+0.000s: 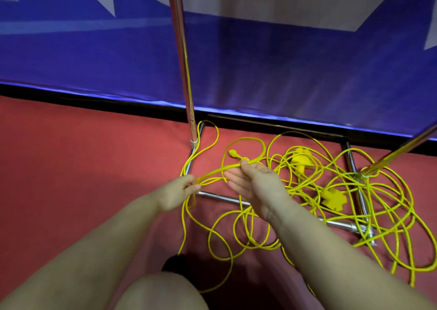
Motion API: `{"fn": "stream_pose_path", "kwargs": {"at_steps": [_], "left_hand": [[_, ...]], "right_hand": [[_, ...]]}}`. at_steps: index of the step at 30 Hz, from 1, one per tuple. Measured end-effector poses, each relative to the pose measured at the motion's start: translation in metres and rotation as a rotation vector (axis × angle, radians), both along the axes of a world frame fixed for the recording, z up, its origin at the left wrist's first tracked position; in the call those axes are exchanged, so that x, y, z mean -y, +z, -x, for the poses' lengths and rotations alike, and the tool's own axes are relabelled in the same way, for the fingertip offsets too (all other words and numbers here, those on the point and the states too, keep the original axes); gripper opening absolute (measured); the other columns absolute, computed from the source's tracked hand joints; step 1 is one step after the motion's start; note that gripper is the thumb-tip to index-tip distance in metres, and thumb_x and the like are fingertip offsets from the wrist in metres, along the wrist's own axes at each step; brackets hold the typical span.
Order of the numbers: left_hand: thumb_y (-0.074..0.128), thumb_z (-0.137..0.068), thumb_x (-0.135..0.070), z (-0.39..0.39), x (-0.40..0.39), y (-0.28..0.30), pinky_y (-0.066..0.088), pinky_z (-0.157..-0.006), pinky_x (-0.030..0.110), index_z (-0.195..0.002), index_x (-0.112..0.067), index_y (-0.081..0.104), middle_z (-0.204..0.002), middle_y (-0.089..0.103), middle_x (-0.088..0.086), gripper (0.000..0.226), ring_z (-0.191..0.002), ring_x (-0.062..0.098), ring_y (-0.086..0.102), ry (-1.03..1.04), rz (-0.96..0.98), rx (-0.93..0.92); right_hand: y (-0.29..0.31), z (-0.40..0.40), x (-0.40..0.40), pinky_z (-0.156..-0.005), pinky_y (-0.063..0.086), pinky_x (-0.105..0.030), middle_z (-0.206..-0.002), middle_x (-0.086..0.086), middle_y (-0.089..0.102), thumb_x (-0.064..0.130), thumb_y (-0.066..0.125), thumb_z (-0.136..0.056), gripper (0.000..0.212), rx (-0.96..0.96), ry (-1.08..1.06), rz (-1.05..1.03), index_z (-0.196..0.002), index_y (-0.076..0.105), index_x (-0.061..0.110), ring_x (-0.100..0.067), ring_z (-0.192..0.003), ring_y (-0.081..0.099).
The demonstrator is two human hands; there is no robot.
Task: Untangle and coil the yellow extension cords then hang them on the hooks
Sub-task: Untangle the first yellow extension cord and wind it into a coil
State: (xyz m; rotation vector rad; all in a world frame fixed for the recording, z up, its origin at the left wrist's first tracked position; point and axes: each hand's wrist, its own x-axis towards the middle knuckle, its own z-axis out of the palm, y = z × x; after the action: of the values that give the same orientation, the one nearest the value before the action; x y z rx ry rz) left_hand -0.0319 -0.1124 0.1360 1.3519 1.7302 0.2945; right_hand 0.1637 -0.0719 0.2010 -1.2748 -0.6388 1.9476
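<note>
Yellow extension cords (pixel 331 191) lie in a tangled heap on the red floor, looped over and under the chrome base of a rack. My left hand (pixel 179 191) pinches a doubled length of yellow cord at its lower end. My right hand (pixel 255 179) grips the same length higher up, near a small yellow plug (pixel 233 153). The stretch between my hands (pixel 220 171) is taut and lifted off the floor. Two yellow socket blocks (pixel 301 159) (pixel 333 198) sit in the heap. No hooks are in view.
The rack's chrome uprights (pixel 183 56) (pixel 402 147) rise left and right, joined by floor bars (pixel 224 198). A blue and white banner wall (pixel 283 73) stands close behind. My bare knee (pixel 160 293) and a dark shoe (pixel 175 263) are at the bottom.
</note>
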Motion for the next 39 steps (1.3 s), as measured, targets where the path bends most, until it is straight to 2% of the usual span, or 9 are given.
{"fn": "stream_pose_path", "kwargs": {"at_steps": [2,5,8,11,17,21,25,30,39], "left_hand": [[0.043,-0.098,-0.027,0.013,0.010,-0.009,0.045,-0.079,0.027,-0.084,-0.012,0.054,-0.081,0.059,0.007,0.023,-0.079,0.019,0.055,0.024,-0.024,-0.034],[0.040,-0.099,-0.030,0.027,0.027,-0.009,0.036,-0.062,0.007,-0.076,-0.023,0.051,-0.071,0.056,-0.006,0.026,-0.071,0.010,0.053,0.031,-0.040,-0.122],[0.037,-0.099,-0.035,0.037,0.034,-0.008,0.033,-0.069,0.024,-0.078,-0.024,0.050,-0.075,0.054,-0.003,0.027,-0.080,0.019,0.050,-0.057,-0.036,-0.255],[0.036,-0.099,-0.037,0.038,0.037,-0.003,0.032,-0.071,0.027,-0.084,-0.021,0.053,-0.081,0.057,0.002,0.028,-0.083,0.022,0.052,-0.080,-0.049,-0.291],[0.041,-0.098,-0.033,0.016,0.043,0.002,0.035,-0.070,0.028,-0.073,-0.029,0.054,-0.068,0.049,-0.003,0.028,-0.073,0.017,0.048,-0.023,-0.087,-0.126],[0.044,-0.097,-0.032,0.008,0.045,-0.003,0.036,-0.088,0.021,-0.103,-0.023,0.063,-0.098,0.063,-0.006,0.022,-0.096,0.007,0.055,0.126,-0.079,0.088],[0.043,-0.097,-0.033,0.018,0.039,-0.020,0.028,-0.097,0.019,-0.127,-0.007,0.053,-0.130,0.055,0.005,0.041,-0.124,0.015,0.047,0.273,-0.011,0.066],[0.046,-0.097,-0.020,0.031,0.027,-0.069,0.031,-0.088,0.016,-0.123,0.000,0.055,-0.128,0.057,0.014,0.034,-0.121,0.022,0.051,0.372,0.051,0.059],[0.047,-0.096,-0.009,0.064,-0.013,-0.151,0.035,-0.099,0.025,-0.123,0.005,0.054,-0.128,0.057,0.019,0.031,-0.120,0.027,0.053,0.537,0.131,0.064]], "right_hand": [[-0.008,0.006,0.000,-0.060,0.057,-0.023,-0.085,-0.013,0.065,0.016,0.047,-0.097,0.016,0.010,-0.004,0.034,-0.083,0.043,0.011,-0.016,-0.072,0.071],[-0.019,0.016,0.009,-0.057,0.056,-0.024,-0.090,-0.016,0.064,0.012,0.044,-0.098,0.011,0.000,-0.017,0.115,-0.088,0.039,0.011,-0.034,-0.100,0.064],[-0.022,0.024,0.017,-0.070,0.057,-0.035,-0.113,-0.027,0.061,0.011,0.043,-0.098,0.018,0.008,-0.008,0.156,-0.081,0.036,0.013,-0.037,-0.110,0.059],[-0.021,0.022,0.018,-0.082,0.050,-0.040,-0.118,-0.028,0.059,0.011,0.042,-0.099,0.017,0.009,-0.019,0.172,-0.083,0.036,0.013,-0.035,-0.104,0.061],[-0.019,0.004,0.020,-0.062,0.057,-0.029,-0.105,-0.021,0.059,0.014,0.040,-0.100,0.009,-0.003,-0.061,0.148,-0.107,0.038,0.009,-0.030,-0.091,0.061],[-0.014,-0.005,0.020,-0.060,0.056,-0.026,-0.097,-0.017,0.061,0.017,0.040,-0.100,0.008,0.060,-0.053,0.105,-0.099,0.039,0.009,-0.029,-0.091,0.062],[-0.022,-0.006,0.022,-0.051,0.055,-0.022,-0.083,-0.014,0.059,0.015,0.043,-0.099,0.019,0.126,-0.070,0.066,-0.082,0.039,0.010,-0.028,-0.079,0.063],[-0.049,0.007,0.003,-0.047,0.055,-0.020,-0.081,-0.013,0.057,0.015,0.043,-0.099,0.020,0.176,-0.081,0.064,-0.080,0.038,0.011,-0.021,-0.071,0.063],[-0.112,0.075,-0.053,-0.044,0.053,-0.020,-0.074,-0.011,0.056,-0.001,0.050,-0.092,0.027,0.254,-0.107,0.122,-0.076,0.036,0.016,-0.015,-0.049,0.065]]}}
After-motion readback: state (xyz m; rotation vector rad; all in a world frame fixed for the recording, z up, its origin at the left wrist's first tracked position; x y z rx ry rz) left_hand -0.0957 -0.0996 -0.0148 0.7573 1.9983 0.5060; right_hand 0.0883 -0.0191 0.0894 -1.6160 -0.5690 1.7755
